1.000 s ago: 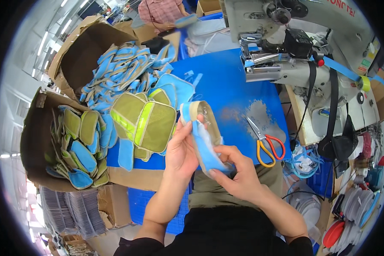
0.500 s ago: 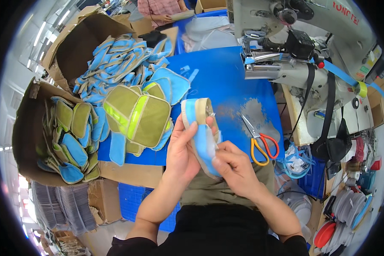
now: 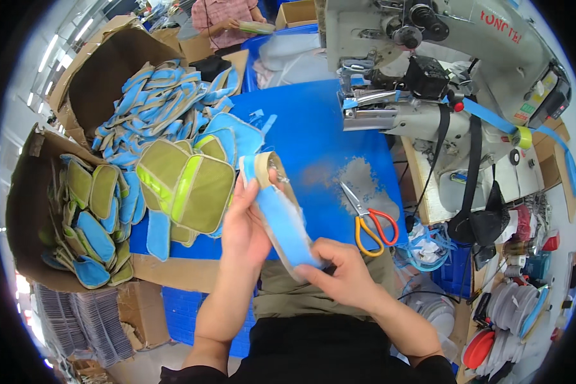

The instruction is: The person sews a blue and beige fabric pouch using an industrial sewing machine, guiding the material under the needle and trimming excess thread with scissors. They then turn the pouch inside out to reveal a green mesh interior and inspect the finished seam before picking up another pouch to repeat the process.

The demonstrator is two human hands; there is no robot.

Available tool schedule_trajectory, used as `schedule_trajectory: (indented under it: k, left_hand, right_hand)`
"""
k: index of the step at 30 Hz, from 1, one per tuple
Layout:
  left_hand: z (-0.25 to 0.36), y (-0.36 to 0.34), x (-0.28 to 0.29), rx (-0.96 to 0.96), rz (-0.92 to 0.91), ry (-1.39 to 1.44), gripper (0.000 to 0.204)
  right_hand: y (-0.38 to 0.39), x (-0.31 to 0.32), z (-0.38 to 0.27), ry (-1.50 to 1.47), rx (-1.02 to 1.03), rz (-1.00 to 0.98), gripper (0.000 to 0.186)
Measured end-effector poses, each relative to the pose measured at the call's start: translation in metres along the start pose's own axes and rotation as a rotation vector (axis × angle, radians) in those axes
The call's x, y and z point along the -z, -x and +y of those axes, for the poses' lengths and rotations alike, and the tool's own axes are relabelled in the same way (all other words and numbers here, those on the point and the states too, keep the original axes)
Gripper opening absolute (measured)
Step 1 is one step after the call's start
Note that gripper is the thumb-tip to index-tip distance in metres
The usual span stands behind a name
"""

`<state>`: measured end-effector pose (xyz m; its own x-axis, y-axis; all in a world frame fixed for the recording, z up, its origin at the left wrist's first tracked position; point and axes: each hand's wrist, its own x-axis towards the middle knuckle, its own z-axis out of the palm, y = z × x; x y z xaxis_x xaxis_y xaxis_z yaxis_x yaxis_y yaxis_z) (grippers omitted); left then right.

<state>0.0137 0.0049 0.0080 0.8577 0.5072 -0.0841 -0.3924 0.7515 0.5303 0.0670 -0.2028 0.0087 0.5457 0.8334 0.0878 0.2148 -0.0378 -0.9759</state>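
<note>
A blue and beige fabric band [image 3: 279, 221], bent into a loop at its top, is held up between my hands above my lap. My left hand [image 3: 246, 225] grips its upper part, thumb on the blue face and fingers behind. Lower down, my right hand [image 3: 340, 270] pinches the band's bottom end between thumb and fingers. Just to the right, scissors [image 3: 368, 221] with one orange and one red handle lie on the blue table [image 3: 301, 118], blades slightly apart. Left of my left hand sits a pile of olive and blue fabric pads [image 3: 203, 193] with lime trim.
Behind the pads lies a heap of blue and beige bands [image 3: 157, 105]. A cardboard box [image 3: 29, 211] of pads stands at left. The sewing machine [image 3: 422, 80] rises at right, fed by a blue tape [image 3: 489, 115]. A person [image 3: 227, 19] is at the far side.
The band's blue face now lies flatter and longer between my hands. My right hand has drawn down along it to the lower end. The whole view has shifted slightly.
</note>
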Motion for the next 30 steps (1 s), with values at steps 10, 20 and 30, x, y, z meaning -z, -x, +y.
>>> schedule_trajectory:
  k: [10, 20, 30]
  left_hand:
    - [0.073, -0.062, 0.039, -0.089, 0.0, 0.308, 0.032]
    - [-0.03, 0.023, 0.117, 0.138, 0.262, -0.91, 0.038]
    - [-0.018, -0.008, 0.073, 0.496, -0.028, 0.182, 0.045]
  right_hand:
    - [0.052, 0.009, 0.01, 0.493, 0.187, -0.053, 0.038]
    - [0.074, -0.007, 0.054, 0.308, 0.091, 0.149, 0.046]
    - [0.067, -0.02, 0.041, 0.339, 0.275, 0.104, 0.048]
